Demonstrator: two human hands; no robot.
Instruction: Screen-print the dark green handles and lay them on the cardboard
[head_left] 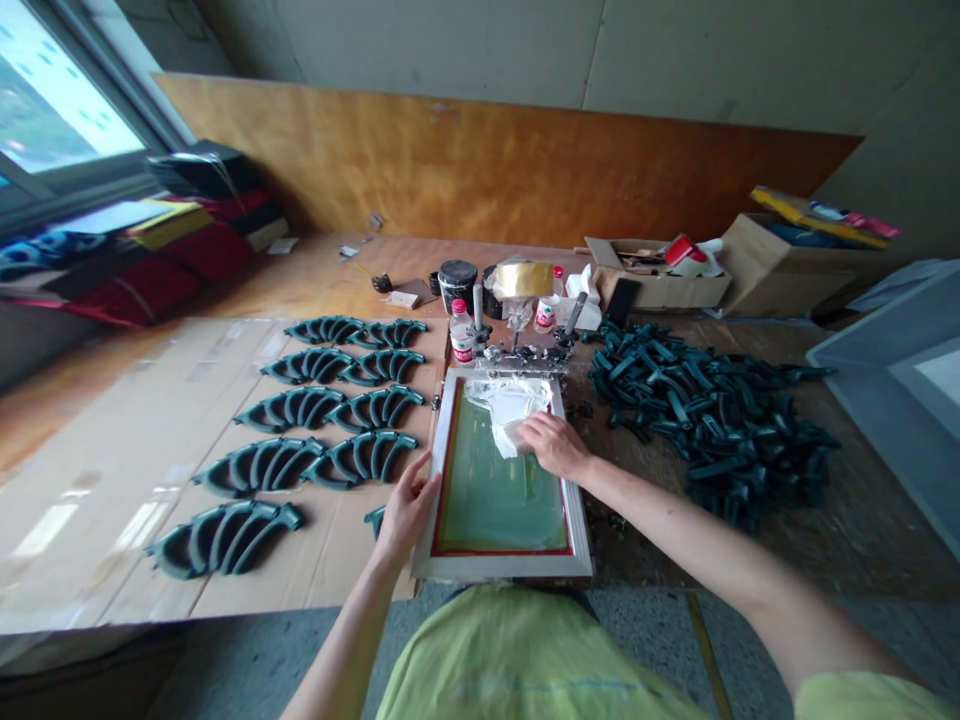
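A screen printing frame (pixel 582 530) with a pale metal rim and green mesh (pixel 499 505) lies in front of me. My left hand (pixel 409 500) is at its left rim, thumb and fingers closed on the edge. Over the upper part of the mesh, my right hand (pixel 553 442) grips a white-smeared scraper (pixel 516 412), tilted against the mesh. White, wet-looking ink (pixel 480 390) lies around it, towards the far end. A metal hinge clamp (pixel 525 358) stands at the frame's far side. Beneath my left hand, a dark green curved part (pixel 375 518) shows partly.
Rows of dark green curved parts (pixel 262 455) lie on cardboard (pixel 330 570) at left. At right is a heap of similar parts (pixel 705 410), with a grey bin (pixel 885 400) beyond. Behind the clamp stand a red-capped bottle (pixel 461 335), a black tub (pixel 457 285) and an open carton (pixel 660 288).
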